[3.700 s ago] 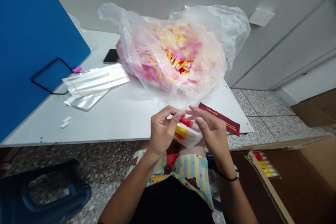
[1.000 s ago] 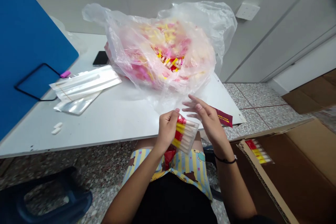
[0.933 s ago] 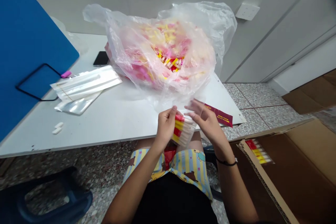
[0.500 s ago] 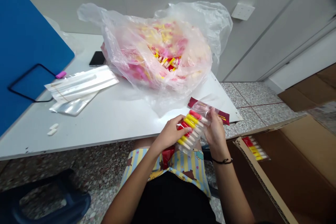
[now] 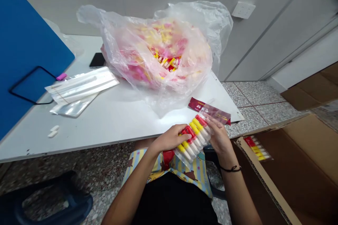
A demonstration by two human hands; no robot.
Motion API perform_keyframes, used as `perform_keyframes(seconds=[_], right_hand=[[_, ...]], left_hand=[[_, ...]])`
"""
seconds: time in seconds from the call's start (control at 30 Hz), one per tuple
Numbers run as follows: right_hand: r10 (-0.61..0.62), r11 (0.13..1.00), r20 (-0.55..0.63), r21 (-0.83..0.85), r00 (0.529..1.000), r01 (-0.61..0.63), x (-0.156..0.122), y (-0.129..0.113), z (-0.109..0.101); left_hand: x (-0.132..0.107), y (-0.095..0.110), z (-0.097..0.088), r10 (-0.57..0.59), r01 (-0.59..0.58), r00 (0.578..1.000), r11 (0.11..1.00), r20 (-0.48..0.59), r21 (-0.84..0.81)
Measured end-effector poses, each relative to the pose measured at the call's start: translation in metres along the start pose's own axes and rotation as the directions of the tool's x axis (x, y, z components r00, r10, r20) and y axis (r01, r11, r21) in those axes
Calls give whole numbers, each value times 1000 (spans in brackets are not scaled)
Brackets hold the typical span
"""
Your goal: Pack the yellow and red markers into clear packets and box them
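Note:
Over my lap, at the table's front edge, both hands hold a clear plastic packet (image 5: pixel 195 134) with a row of several red-capped and yellow-capped white sticks inside. My left hand (image 5: pixel 171 137) grips its left side, thumb across the caps. The right hand (image 5: pixel 218 134) has its fingers closed on the packet's upper right end. Just beyond lies a dark red printed card strip (image 5: pixel 196 104), partly under clear film, on the table corner. A big translucent bag (image 5: pixel 126 52) behind it is filled with loose sticks of the same colours.
Flat clear sleeves (image 5: pixel 81 86) and two small white pieces (image 5: pixel 53 131) lie on the white table (image 5: pixel 111 123). A phone (image 5: pixel 97 60) sits by the bag. At right stands an open cardboard box (image 5: pixel 303 154) holding a similar packet (image 5: pixel 257 148). A blue panel (image 5: pixel 31 49) rises at left.
The packet has been drawn slightly toward me and its film lies flatter over the sticks. My right hand has moved a little down and right, off the dark red strip.

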State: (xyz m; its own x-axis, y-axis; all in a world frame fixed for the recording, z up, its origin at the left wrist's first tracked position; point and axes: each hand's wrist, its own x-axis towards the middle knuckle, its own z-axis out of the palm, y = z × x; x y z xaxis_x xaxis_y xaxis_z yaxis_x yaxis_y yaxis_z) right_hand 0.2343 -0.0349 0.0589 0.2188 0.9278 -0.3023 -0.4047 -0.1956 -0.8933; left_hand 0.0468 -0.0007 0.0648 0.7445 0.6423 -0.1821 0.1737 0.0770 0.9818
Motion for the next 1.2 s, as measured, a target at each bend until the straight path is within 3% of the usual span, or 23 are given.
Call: perform_keyframes(seconds=[0.07,0.13,0.27,0.33,0.47,0.57,0.67,0.8,0.87,0.97,1.03,1.1,1.2], right_hand=[[-12,996,39,-91,999,15,-7,3,-6],[-80,968,123,-228,989,106,-17,5,-9],[-293,825,279,-410,915,389,-40,7,-9],[-336,792,306,-421,891,443,-49,5,-10],[-288,818,349,-395,892,419,-65,8,-20],[-229,824,375,-416,898,384,-80,23,-31],[-143,813,412,-469,900,344,-99,51,-40],[-117,781,410,-524,904,339,-120,81,-47],[-143,742,407,-559,902,370,-126,85,-48],[-136,689,456,-594,880,414,-129,80,-51],[-127,688,463,-595,877,414,-132,74,-54],[-153,734,407,-563,901,379,-138,70,-56],[-163,918,220,-325,962,230,-149,73,-56]], left_hand=[[0,1,4,6,-6,1000,1000,14,11],[2,3,10,46,-44,998,999,-40,27],[6,7,28,140,-133,979,990,-145,54],[7,9,36,144,-142,977,990,-159,26],[3,4,55,162,-179,965,981,-204,-70],[-13,-14,71,125,-161,967,975,-224,-152],[-40,-42,80,-103,59,984,959,-145,-278],[-68,-69,82,-336,271,942,773,-9,-574],[-71,-70,84,-363,293,932,778,-17,-556],[-65,-63,89,-305,257,949,897,-83,-360],[-61,-58,92,-252,229,966,932,-49,-282],[-59,-55,93,-216,198,976,941,-34,-274],[-61,-51,94,-203,172,976,943,-83,-286]])
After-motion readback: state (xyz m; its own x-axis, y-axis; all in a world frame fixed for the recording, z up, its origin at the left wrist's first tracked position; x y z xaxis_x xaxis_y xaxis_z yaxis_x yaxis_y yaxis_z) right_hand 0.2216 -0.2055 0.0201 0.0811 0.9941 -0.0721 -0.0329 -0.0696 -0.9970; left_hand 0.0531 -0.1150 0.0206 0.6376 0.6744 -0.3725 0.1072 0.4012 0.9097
